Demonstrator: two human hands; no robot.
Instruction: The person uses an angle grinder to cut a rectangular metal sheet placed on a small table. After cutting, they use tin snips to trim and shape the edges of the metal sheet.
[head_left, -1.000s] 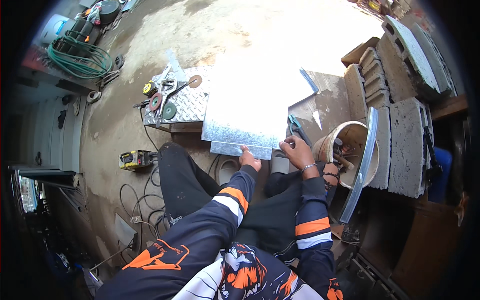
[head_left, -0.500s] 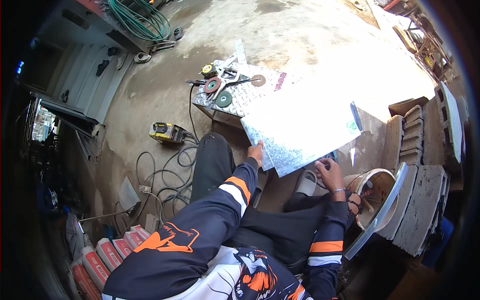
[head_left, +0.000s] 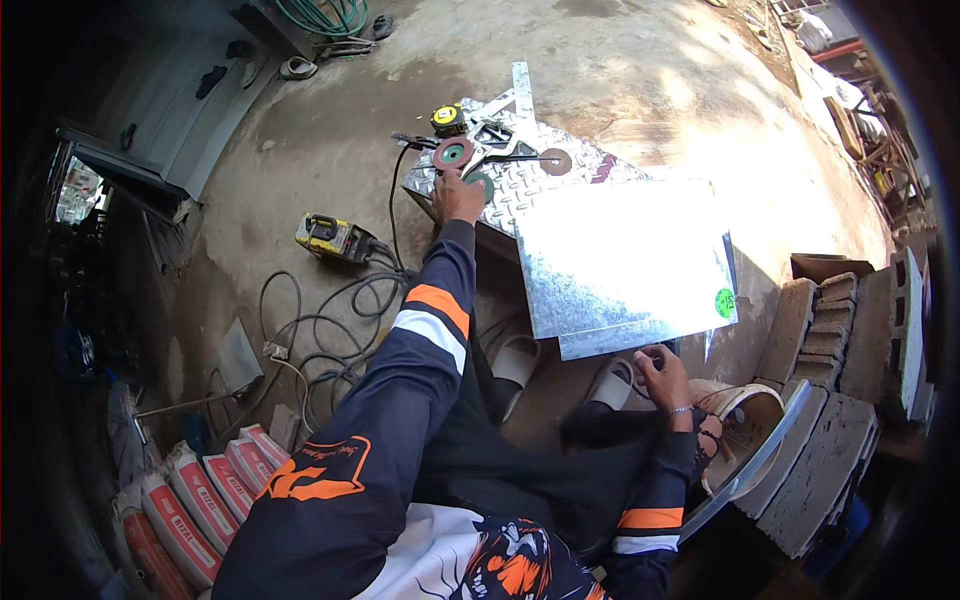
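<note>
My left hand (head_left: 459, 198) reaches over the near left corner of a tread-plate worktop (head_left: 560, 140). Its fingers are apart, touching or just above a reddish grinding disc (head_left: 453, 153) and a green disc (head_left: 481, 187). A silver locking clamp (head_left: 489, 140) lies beside them. On the worktop's right side rest shiny metal sheets (head_left: 620, 290), overlapping at the near edge and glaring in the sun. Below that edge my right hand (head_left: 664, 378) is curled, thumb and fingertips together; whatever is between them cannot be made out.
A tape measure (head_left: 448, 120), a metal square (head_left: 523, 92) and a brown disc (head_left: 556, 162) lie on the worktop. A yellow-black machine (head_left: 335, 238) with coiled cables (head_left: 340, 340) sits at left. At right stand a bucket (head_left: 745, 410) and concrete blocks (head_left: 825, 450); red-white bags (head_left: 190, 505) lie lower left.
My left hand has let go of the metal sheets' left corner and moved up and left to the discs. The right hand stays near the sheets' near edge. The view has shifted slightly.
</note>
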